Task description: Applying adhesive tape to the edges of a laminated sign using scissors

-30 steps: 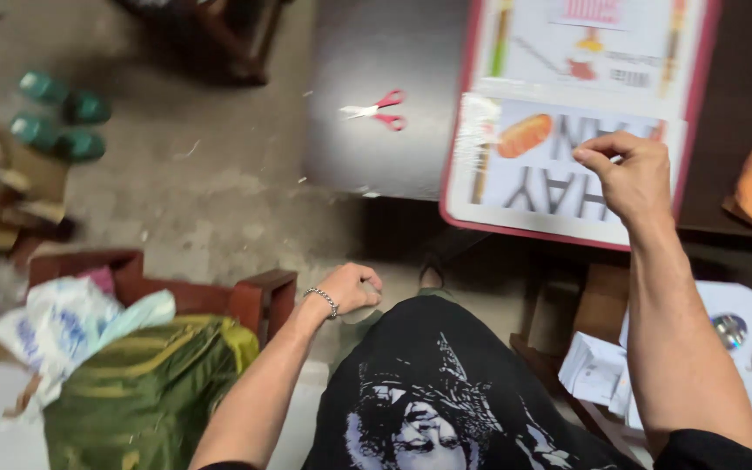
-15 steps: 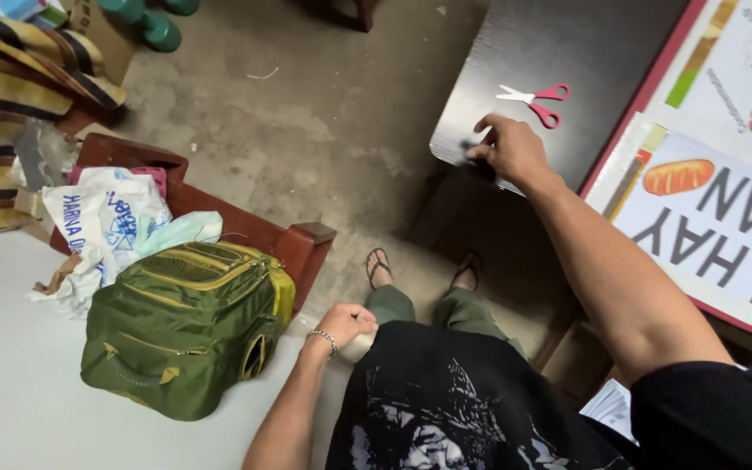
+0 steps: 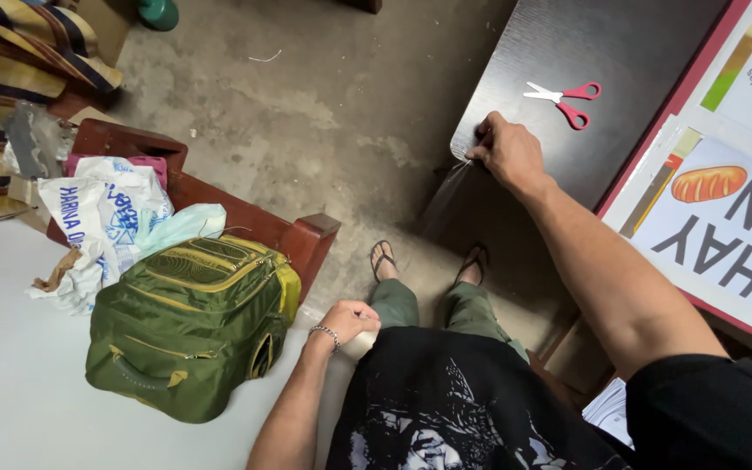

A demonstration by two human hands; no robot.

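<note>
A striped cloth (image 3: 10, 52) is seen at the far left, well apart from the green backpack (image 3: 189, 326). Just above the backpack, 1 white plastic bag (image 3: 102, 218) with blue print is heaped against a red-brown wooden frame (image 3: 245, 222), and the backpack is leaned against that frame on a pale floor area.

To the right of the backpack, the left hand (image 3: 350, 320) is held low, just in front of the person's body, with a bead bracelet at the wrist. Its grip is curled closed around a pale object (image 3: 360, 346); what the object is cannot be told, since most of it is hidden by the fingers.

Further right of the backpack, 2 feet in sandals are planted on the concrete floor (image 3: 306, 104), beside the dark surface (image 3: 567, 43).

The right hand (image 3: 508, 152) is set at the near edge of the dark surface. Its grip is pinched shut on a thin clear strip (image 3: 446, 187), probably tape, which hangs from the edge down over the side. The strip is glossy and partly see-through.

A pair of red-handled scissors (image 3: 565, 97) is laid on the dark surface just beyond the right hand, untouched, blades closed.

Farthest from the backpack, a red-edged printed board (image 3: 724, 200) with a picture of a bread loaf is laid on the surface.
</note>
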